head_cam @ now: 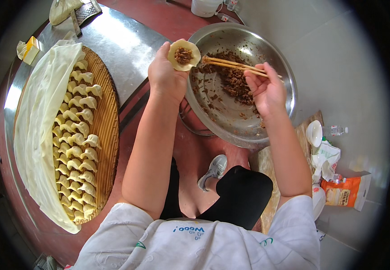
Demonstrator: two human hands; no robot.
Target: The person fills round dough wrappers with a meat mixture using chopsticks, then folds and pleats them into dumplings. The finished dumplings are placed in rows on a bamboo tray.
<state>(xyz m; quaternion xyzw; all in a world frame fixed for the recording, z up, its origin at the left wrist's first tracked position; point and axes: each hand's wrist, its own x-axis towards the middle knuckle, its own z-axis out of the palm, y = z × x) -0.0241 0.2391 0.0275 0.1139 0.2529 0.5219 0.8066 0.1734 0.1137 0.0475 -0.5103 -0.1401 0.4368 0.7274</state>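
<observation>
Cupped in my left hand (168,71) is a round dumpling wrapper (194,60) with a mound of brown filling (183,55) at its middle. My right hand (267,89) grips a pair of wooden chopsticks (230,63), whose tips point left, just beside the wrapper. Under the chopsticks lies a wide stainless steel basin (215,116) holding more dark minced filling (237,82), with bits smeared on its wall. To the left, rows of folded dumplings (75,152) rest on a round woven bamboo tray (105,135). A pale cloth (39,135) covers the tray's left part.
A shiny metal tabletop (124,47) extends behind the tray, bearing a grater (86,13) and a yellow box (31,50). A white bucket (205,7) stands at the back. At right are a white bowl (314,133), a plastic bottle (335,130) and an orange package (345,192).
</observation>
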